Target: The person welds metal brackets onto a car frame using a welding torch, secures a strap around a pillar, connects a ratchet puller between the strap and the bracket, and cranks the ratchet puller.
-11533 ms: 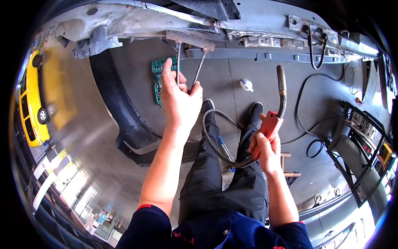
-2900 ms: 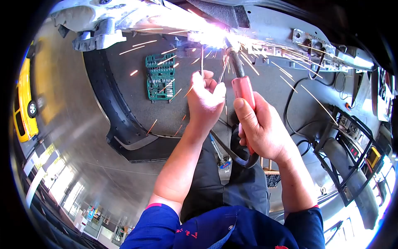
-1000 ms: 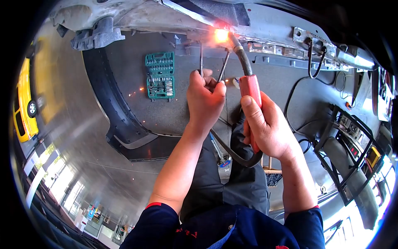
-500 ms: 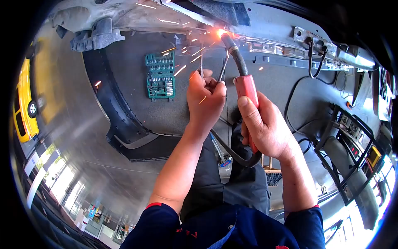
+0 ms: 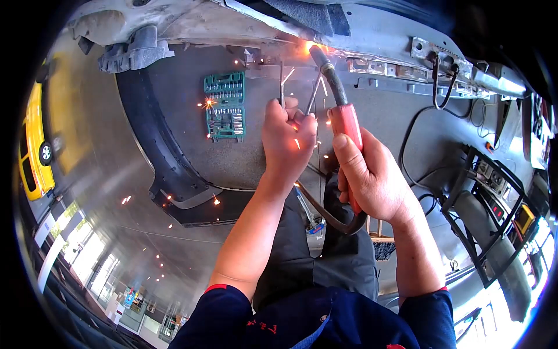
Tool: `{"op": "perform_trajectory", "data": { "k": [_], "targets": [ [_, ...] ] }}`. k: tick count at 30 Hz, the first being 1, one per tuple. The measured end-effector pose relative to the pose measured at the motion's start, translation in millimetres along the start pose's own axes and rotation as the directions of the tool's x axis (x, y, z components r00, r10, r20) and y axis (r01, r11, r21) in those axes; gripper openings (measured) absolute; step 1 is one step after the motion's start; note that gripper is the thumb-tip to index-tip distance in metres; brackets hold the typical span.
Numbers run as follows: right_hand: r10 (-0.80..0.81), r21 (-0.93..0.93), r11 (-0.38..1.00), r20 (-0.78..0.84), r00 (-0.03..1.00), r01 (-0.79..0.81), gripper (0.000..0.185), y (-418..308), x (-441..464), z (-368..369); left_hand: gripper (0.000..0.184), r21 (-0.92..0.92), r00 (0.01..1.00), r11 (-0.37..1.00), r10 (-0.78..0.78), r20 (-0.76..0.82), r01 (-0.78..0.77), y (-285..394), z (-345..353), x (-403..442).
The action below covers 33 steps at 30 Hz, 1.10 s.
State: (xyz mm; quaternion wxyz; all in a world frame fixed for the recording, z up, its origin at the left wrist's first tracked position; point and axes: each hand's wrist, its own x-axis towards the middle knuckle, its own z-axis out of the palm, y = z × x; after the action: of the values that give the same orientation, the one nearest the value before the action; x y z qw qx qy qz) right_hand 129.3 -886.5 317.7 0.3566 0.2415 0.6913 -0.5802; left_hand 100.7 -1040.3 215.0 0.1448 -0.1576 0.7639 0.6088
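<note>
My left hand (image 5: 288,139) is closed round two thin metal rods (image 5: 313,96) that point up towards the underside of the car body's metal edge (image 5: 244,32). In my right hand (image 5: 372,174) is the red handle of a welding torch (image 5: 347,125). The torch's dark curved neck reaches up to the edge, where an orange glow shows at its nozzle. The nozzle's very tip is hidden in the glow. A black cable loops from the handle's lower end. Sparks fly round my left hand and over the floor.
An open green socket set (image 5: 225,107) lies on the floor, left of my left hand. Further left is a long black bumper piece (image 5: 157,134). A black-framed machine (image 5: 494,203) stands at the right with cables beside it. A yellow vehicle (image 5: 36,145) is at the far left.
Since the earliest frame, both hands have moved, the torch up to the metal edge. The bright arc seen 2.9 s ago is now a small orange glow. Lately the hands have hardly moved; sparks have scattered lower.
</note>
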Motion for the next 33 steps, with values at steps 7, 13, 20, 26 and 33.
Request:
{"op": "perform_trajectory", "data": {
  "k": [7, 13, 20, 26, 33],
  "targets": [
    [-0.033, 0.006, 0.999, -0.003, 0.999, 0.033, 0.054, 2, 0, -1, 0.033, -0.015, 1.000, 1.000, 0.016, -0.019, -0.016, -3, 1, -1],
    [-0.145, -0.048, 0.989, -0.052, 0.988, 0.143, 0.053, 13, 5, 0, 0.032, 0.015, 1.000, 1.000, 0.023, 0.018, -0.024, -11, -2, 0],
    [-0.006, 0.013, 1.000, 0.011, 1.000, 0.006, 0.055, -1, -1, -2, 0.032, 0.051, 0.999, 0.998, 0.041, 0.002, -0.041, -8, -1, 1],
    [-0.038, -0.019, 0.999, -0.017, 0.999, 0.038, 0.057, 6, 1, -2, 0.032, 0.020, 1.000, 0.999, 0.025, 0.000, -0.025, -4, 0, -1],
    [0.020, 0.026, 0.999, -0.003, 1.000, -0.020, 0.061, 3, -2, -1, 0.036, -0.002, 0.999, 0.999, 0.045, 0.011, -0.045, -10, -3, -2]
  ]
}}
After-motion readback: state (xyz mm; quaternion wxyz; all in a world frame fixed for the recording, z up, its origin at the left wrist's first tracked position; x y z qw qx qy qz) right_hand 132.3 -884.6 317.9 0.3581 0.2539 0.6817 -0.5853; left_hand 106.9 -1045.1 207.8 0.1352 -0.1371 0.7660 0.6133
